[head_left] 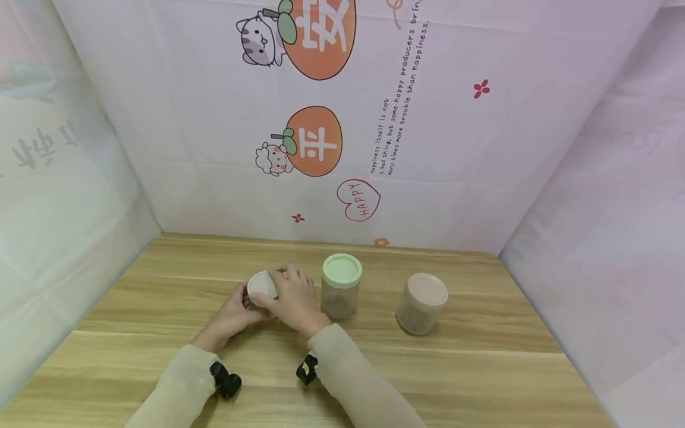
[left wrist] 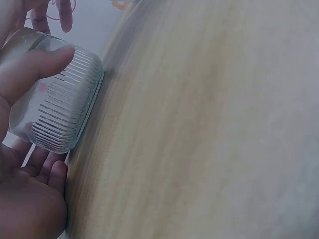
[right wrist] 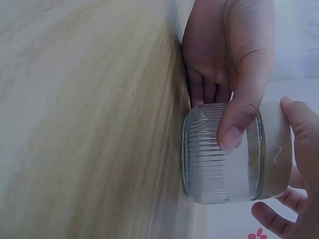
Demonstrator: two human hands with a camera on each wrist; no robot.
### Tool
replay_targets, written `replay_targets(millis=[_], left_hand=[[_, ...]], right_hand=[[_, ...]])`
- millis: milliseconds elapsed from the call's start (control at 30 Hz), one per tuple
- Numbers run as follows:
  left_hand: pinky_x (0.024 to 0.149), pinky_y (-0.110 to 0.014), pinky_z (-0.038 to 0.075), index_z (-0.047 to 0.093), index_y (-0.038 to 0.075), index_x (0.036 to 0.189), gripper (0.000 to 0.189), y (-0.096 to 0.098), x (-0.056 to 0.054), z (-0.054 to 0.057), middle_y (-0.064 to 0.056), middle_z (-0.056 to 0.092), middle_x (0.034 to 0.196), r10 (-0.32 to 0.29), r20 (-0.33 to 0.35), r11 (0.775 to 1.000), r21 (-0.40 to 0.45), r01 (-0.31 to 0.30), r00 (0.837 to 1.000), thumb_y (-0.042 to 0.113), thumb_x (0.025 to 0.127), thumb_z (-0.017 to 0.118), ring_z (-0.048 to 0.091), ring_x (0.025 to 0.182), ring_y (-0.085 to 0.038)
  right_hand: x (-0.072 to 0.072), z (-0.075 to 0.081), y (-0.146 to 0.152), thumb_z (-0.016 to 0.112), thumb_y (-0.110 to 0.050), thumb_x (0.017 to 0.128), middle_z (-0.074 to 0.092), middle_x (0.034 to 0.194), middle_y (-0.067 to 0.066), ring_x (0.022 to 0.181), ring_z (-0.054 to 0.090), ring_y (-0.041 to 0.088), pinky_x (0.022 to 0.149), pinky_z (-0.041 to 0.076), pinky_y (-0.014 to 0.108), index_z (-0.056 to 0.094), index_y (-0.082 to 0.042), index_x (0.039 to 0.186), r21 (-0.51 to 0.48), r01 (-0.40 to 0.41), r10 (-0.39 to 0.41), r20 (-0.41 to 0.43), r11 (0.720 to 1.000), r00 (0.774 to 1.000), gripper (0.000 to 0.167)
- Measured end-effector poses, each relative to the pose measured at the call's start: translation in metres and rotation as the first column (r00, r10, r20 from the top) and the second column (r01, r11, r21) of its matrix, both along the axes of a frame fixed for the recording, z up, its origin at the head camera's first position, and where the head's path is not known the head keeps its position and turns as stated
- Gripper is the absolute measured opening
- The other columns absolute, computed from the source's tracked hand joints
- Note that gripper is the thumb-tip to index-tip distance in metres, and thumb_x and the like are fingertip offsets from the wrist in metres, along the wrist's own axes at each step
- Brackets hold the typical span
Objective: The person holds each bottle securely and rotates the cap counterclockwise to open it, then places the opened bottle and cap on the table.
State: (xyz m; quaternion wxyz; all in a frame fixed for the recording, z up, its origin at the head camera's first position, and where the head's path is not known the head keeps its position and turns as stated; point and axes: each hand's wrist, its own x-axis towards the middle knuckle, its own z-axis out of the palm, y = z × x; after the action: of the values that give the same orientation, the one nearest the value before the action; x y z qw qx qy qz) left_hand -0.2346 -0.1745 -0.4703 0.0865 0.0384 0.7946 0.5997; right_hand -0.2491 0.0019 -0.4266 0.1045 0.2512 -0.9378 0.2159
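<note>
A clear ribbed glass jar (right wrist: 207, 172) stands on the table at the left of the head view, topped by a whitish lid (head_left: 260, 285). My left hand (head_left: 233, 316) grips the jar's body, its thumb lying across the glass in both wrist views. From the other side my right hand (head_left: 296, 299) holds the lid, thumb and fingers around its rim. In the right wrist view the lid sits against the jar's mouth. Whether it is screwed tight I cannot tell. Just right of my right hand is a second glass jar with a green lid (head_left: 342, 270).
Farther right stands another glass jar with a pinkish-beige lid (head_left: 427, 289). All rest on a wood-grain table (head_left: 481, 368). A white printed cloth (head_left: 439, 196) hangs behind the table, with more cloth at both sides.
</note>
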Motion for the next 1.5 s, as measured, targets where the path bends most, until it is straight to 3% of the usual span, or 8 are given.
replay_targets(millis=[267, 433, 833, 967, 1133, 1333, 1500], left_hand=[[0.111, -0.06, 0.031, 0.015, 0.004, 0.156, 0.108, -0.001, -0.002, 0.001, -0.02, 0.031, 0.153, -0.003, -0.006, 1.0, 0.011, 0.003, 1.0, 0.031, 0.08, 0.087, 0.031, 0.14, -0.042], [0.111, -0.059, 0.031, 0.015, 0.004, 0.156, 0.108, -0.001, -0.001, 0.001, -0.02, 0.031, 0.154, -0.009, -0.008, 1.0, 0.012, 0.009, 1.0, 0.031, 0.08, 0.087, 0.032, 0.141, -0.041], [0.112, -0.059, 0.03, 0.015, 0.003, 0.155, 0.107, 0.0, 0.001, 0.001, -0.021, 0.029, 0.154, -0.01, -0.005, 1.0, 0.004, 0.01, 1.0, 0.031, 0.081, 0.087, 0.03, 0.141, -0.043], [0.113, -0.06, 0.028, 0.015, 0.003, 0.155, 0.107, 0.0, 0.001, 0.002, -0.021, 0.03, 0.154, -0.01, -0.007, 1.0, 0.005, 0.01, 1.0, 0.031, 0.081, 0.086, 0.029, 0.142, -0.043], [0.115, -0.058, 0.025, 0.017, 0.005, 0.155, 0.104, 0.0, 0.002, 0.003, -0.019, 0.029, 0.155, 0.001, -0.002, 1.0, 0.004, -0.001, 1.0, 0.03, 0.081, 0.086, 0.026, 0.144, -0.041], [0.114, -0.058, 0.026, 0.018, 0.003, 0.155, 0.102, 0.001, 0.002, 0.002, -0.021, 0.031, 0.154, 0.003, -0.012, 1.0, 0.002, -0.003, 1.0, 0.028, 0.082, 0.085, 0.028, 0.143, -0.042], [0.114, -0.056, 0.027, 0.019, 0.005, 0.155, 0.098, 0.001, -0.001, 0.001, -0.021, 0.029, 0.156, 0.014, -0.004, 1.0, -0.013, -0.014, 1.0, 0.028, 0.084, 0.084, 0.026, 0.145, -0.041]], right_hand=[[-0.003, 0.003, 0.004, 0.054, -0.059, 0.098, 0.05, 0.145, 0.006, 0.131, 0.045, 0.028, 0.102, 0.039, 0.049, 0.054, -0.015, 0.145, -0.029, -0.056, 0.057, 0.032, 0.998, 0.998, 0.065], [-0.003, 0.007, 0.007, 0.054, -0.053, 0.101, 0.049, 0.147, 0.005, 0.131, 0.045, 0.028, 0.105, 0.038, 0.048, 0.052, -0.014, 0.147, 0.001, -0.102, 0.102, 0.051, 0.995, 0.994, 0.06], [-0.006, 0.012, 0.015, 0.048, -0.043, 0.106, 0.039, 0.157, 0.008, 0.139, 0.039, 0.028, 0.113, 0.033, 0.047, 0.041, -0.007, 0.153, 0.031, -0.224, 0.219, 0.121, 0.974, 0.968, 0.06], [-0.005, 0.013, 0.015, 0.048, -0.043, 0.106, 0.038, 0.158, 0.005, 0.14, 0.038, 0.029, 0.112, 0.033, 0.05, 0.04, -0.011, 0.154, 0.014, -0.208, 0.204, 0.137, 0.978, 0.969, 0.059], [-0.001, 0.009, 0.01, 0.043, -0.048, 0.106, 0.041, 0.155, 0.007, 0.14, 0.038, 0.029, 0.112, 0.033, 0.051, 0.045, -0.016, 0.152, -0.031, -0.16, 0.162, 0.096, 0.987, 0.982, 0.055], [0.006, 0.005, -0.001, 0.042, -0.061, 0.101, 0.047, 0.147, 0.007, 0.135, 0.041, 0.027, 0.108, 0.035, 0.05, 0.053, -0.015, 0.145, -0.029, -0.008, 0.008, -0.001, 1.0, 1.0, 0.064], [0.009, 0.0, -0.009, 0.047, -0.07, 0.095, 0.053, 0.133, 0.006, 0.125, 0.046, 0.025, 0.102, 0.038, 0.048, 0.056, -0.015, 0.142, 0.046, 0.095, -0.089, -0.109, 0.994, 0.99, 0.073]])
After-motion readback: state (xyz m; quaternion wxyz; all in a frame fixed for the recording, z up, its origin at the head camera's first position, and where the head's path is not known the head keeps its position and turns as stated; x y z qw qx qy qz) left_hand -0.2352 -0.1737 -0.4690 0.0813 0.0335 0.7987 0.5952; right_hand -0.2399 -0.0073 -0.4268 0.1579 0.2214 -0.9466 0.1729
